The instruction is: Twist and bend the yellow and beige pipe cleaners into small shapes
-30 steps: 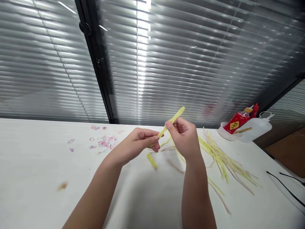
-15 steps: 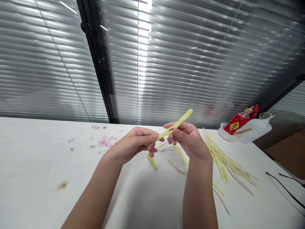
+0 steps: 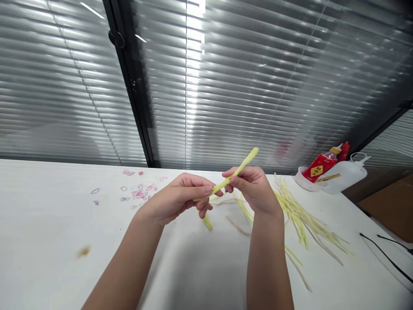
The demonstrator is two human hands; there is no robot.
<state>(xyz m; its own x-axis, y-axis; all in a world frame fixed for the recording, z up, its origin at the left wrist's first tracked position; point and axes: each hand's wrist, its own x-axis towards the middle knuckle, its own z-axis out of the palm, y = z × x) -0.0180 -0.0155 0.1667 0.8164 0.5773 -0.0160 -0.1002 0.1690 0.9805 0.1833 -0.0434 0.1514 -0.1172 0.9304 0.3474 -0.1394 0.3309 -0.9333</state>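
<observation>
A folded yellow pipe cleaner (image 3: 248, 160) is held up above the white table between my two hands. My left hand (image 3: 185, 196) pinches its lower end between thumb and fingers. Higher up the same strand, my right hand (image 3: 251, 187) grips it with thumb and forefinger, and the upper end sticks out beyond, pointing up and right. Below my left fingers lies a short yellow folded piece (image 3: 207, 222), partly hidden by them. Loose yellow and beige pipe cleaners (image 3: 300, 211) are spread to the right, some behind my right forearm.
Several small coloured rubber bands (image 3: 140, 192) lie scattered on the table (image 3: 48, 224) at left. At the far right stand a red bottle (image 3: 322, 163) in a clear plastic cup (image 3: 301, 178) and a white squeeze bottle (image 3: 350, 174). Black cables (image 3: 383, 256) cross the right edge. Window blinds rise behind.
The gap between the pipe cleaner's strands near my right fingers has closed, so they lie together. My right hand has shifted slightly left.
</observation>
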